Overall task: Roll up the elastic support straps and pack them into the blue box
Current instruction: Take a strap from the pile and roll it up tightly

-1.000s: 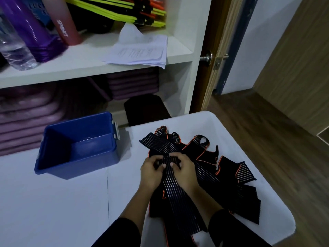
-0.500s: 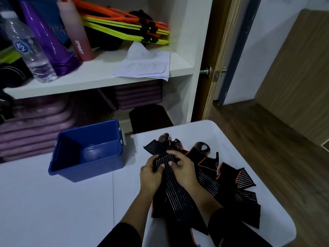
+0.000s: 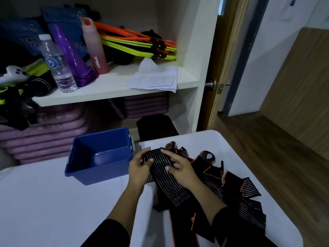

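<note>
Sleeves: dark fabric cuffs at the bottom edge, bare forearms reaching forward.
Strap in work: black ribbed elastic strap (image 3: 165, 180), long and flat, with pale threads running its length; the far end is turned over between the hands and the near end trails toward the person.
Left hand (image 3: 139, 167): fingers curled round the strap's far left edge, thumb on top.
Right hand (image 3: 180, 169): fingers and thumb pinching the far right edge of the same strap.
Pile: loose heap of black straps with orange trim (image 3: 247, 204), soft, limp and overlapping, lying unrolled right of the hands and under the one being worked.
Table: smooth white tabletop with a rounded corner (image 3: 53, 202).
Box: deep blue hard-plastic box with a grey side latch (image 3: 106, 176), just left of the hands, nothing visible inside.
Progress: barely begun, by my reading; the first roll is only starting, none is packed, and the whole heap is left.
Shelf: white shelf (image 3: 115, 90) behind, carrying bottles and papers.
</note>
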A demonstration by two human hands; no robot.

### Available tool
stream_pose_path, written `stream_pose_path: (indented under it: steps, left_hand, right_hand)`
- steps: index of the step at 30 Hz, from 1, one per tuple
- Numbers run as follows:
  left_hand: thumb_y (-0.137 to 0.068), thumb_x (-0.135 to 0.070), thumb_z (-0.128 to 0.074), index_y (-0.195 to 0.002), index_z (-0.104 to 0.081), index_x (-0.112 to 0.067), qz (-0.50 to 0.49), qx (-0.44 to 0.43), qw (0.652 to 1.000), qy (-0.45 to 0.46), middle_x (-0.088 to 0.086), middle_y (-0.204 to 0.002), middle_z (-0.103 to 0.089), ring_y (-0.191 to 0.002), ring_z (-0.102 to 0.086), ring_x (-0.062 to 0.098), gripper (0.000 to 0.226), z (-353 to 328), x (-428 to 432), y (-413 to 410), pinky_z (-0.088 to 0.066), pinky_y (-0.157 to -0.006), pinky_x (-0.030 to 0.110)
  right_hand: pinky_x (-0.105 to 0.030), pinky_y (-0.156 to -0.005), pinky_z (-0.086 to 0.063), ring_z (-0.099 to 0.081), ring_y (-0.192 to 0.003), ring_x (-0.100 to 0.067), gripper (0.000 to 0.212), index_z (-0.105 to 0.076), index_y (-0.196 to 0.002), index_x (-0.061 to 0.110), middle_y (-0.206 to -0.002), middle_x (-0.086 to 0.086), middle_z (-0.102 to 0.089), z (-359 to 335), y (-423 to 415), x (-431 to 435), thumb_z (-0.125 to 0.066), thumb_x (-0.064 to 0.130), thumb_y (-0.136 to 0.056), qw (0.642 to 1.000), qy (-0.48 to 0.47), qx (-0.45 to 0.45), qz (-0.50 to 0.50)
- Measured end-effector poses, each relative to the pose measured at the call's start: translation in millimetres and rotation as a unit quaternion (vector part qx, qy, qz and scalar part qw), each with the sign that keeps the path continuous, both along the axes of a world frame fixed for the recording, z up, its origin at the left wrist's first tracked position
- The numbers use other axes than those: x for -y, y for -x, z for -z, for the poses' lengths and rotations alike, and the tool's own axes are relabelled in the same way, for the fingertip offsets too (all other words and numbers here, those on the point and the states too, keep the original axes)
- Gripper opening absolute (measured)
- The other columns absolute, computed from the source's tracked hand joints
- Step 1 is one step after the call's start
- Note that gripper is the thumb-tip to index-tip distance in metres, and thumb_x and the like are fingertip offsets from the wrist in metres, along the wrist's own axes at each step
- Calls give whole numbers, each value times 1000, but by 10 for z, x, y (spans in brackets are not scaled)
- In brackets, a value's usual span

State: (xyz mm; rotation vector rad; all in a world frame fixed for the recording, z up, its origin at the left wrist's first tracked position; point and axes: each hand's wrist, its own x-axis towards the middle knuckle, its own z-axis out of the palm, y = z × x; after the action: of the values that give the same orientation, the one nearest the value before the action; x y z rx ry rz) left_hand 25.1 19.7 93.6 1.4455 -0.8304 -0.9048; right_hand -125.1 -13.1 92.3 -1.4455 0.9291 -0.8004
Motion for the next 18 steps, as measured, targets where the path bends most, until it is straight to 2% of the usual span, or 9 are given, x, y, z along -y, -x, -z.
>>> stream_pose_path:
  steps: [2, 5, 7, 10, 13, 15, 18]
  left_hand:
    - [-86, -4, -60, -105, -66, -31, 19, 7, 1000, 13, 3, -112, -64, -104, -61, 21, 33, -72, -87, -120, -54, -88, 40]
    - [-84, -5, -63, -107, -65, -33, 39, 33, 998, 22, -4, -112, -64, -106, -60, 22, 36, -175, -243, -297, -52, -91, 46]
    - [-83, -1, -62, -107, -64, -34, 40, 37, 998, 34, -7, -111, -65, -105, -60, 19, 41, -264, -347, -414, -53, -89, 42]
    - [-82, 7, -58, -100, -65, -33, -2, 54, 997, 57, -10, -105, -66, -101, -61, 11, 44, -416, -490, -633, -53, -88, 37]
    - [-83, 6, -58, -93, -68, -33, -57, 69, 993, 70, -6, -104, -68, -100, -62, 15, 42, -530, -600, -927, -52, -88, 34]
    - [-84, 3, -58, -91, -70, -35, -80, 54, 993, 69, -2, -104, -69, -99, -64, 18, 40, -599, -688, -1134, -53, -88, 35]
    - [-85, -2, -60, -103, -68, -30, -83, 36, 993, 73, 2, -110, -68, -102, -63, 17, 35, -709, -867, -1445, -52, -90, 33]
  right_hand:
    - [-20, -80, -55, -66, -98, -9, 49, -63, -118, 28, -111, 1, -65, -134, -164, 18, -52, -9, -88, 1000, 18, 20, 4]
    - [-23, -75, -57, -69, -88, -14, 44, -65, -110, 28, -101, -9, -70, -296, -447, 6, -54, -7, -88, 999, 17, 44, 12]
    - [-26, -78, -57, -69, -90, -16, 44, -66, -106, 34, -102, -9, -71, -366, -635, -26, -55, -4, -88, 998, 20, 50, 11]
    - [-29, -88, -55, -65, -105, -16, 42, -65, -112, 35, -117, -3, -66, -419, -892, -123, -57, 1, -89, 997, 16, 61, -34]
    - [-16, -83, -51, -60, -111, -9, 42, -60, -123, 28, -126, 3, -58, -454, -1099, -275, -62, 5, -87, 993, 21, 40, -108]
    - [-14, -80, -51, -61, -106, -4, 44, -59, -123, 24, -122, 6, -58, -507, -1257, -388, -62, 0, -86, 988, 20, 31, -147]
    - [-22, -77, -55, -66, -96, -5, 46, -60, -119, 27, -116, 7, -62, -616, -1584, -521, -60, -5, -86, 984, 12, 48, -169]
